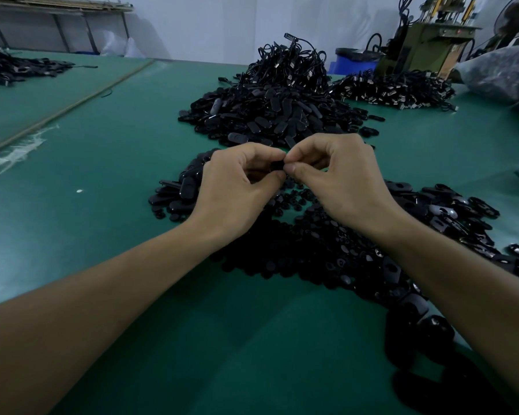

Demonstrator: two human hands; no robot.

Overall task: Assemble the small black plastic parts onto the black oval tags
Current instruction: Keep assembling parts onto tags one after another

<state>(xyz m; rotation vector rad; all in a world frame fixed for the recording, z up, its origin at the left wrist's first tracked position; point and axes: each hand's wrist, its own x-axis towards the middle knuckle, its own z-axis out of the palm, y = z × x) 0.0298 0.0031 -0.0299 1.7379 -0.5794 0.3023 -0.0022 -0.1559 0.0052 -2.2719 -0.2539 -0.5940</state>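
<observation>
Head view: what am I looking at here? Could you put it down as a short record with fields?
Surface: green table
Hands: left hand and right hand pinch one small black piece between them, above the table
Below the hands: near heap of black parts
Further back: pile of oval tags; behind it, corded pieces
Background: blue bin, green machine

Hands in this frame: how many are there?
2. The left hand sits centre-left, the right hand centre-right; both pinch one small black piece above the green table. No other hand shows.
</observation>
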